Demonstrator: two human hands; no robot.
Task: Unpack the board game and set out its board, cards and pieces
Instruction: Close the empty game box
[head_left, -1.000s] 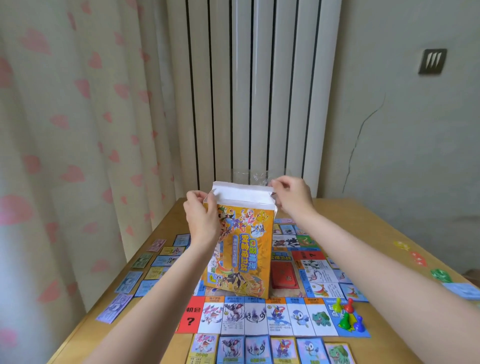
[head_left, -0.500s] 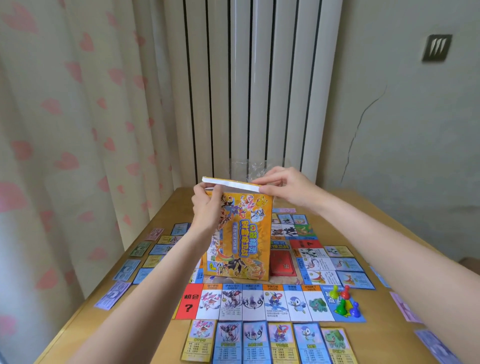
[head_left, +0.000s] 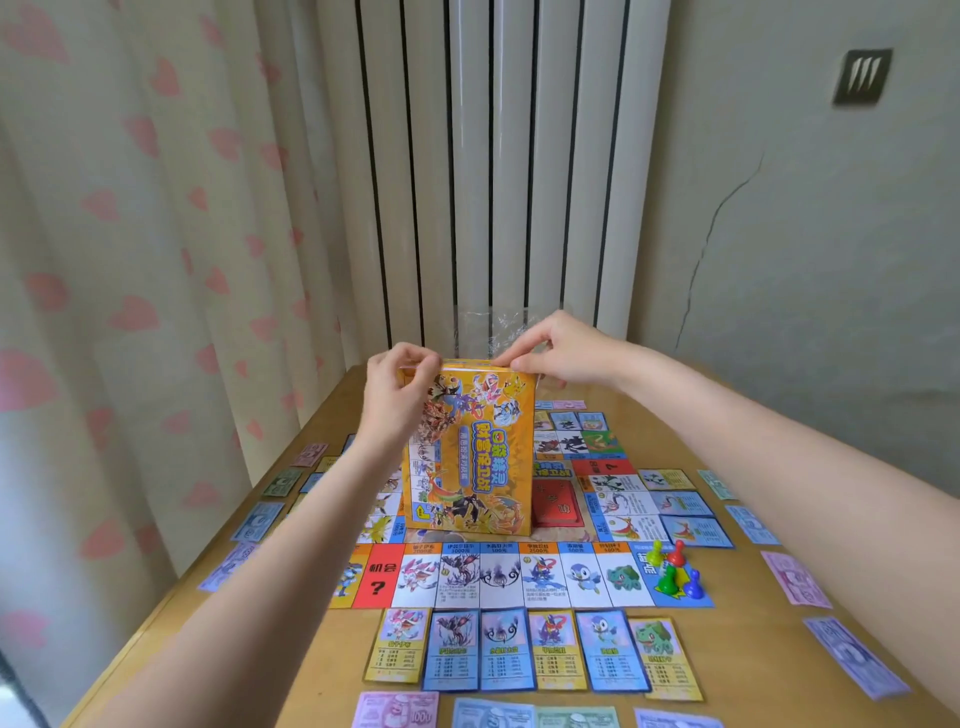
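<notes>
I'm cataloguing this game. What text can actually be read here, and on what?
"机会" and "?" on the board's red square.
"1000" on the pink banknote.
Large blue characters on the yellow box: too stylised to read.
Print on the cards: too small.

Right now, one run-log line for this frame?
phase: closing box | left hand: holds game box top corner | right hand: pinches top flap edge | box: upright on board | pawns: on corner square

The red board square (head_left: 377, 576) reads "机会" over "?", and a pink banknote (head_left: 396, 710) seemingly shows "1000".
</notes>
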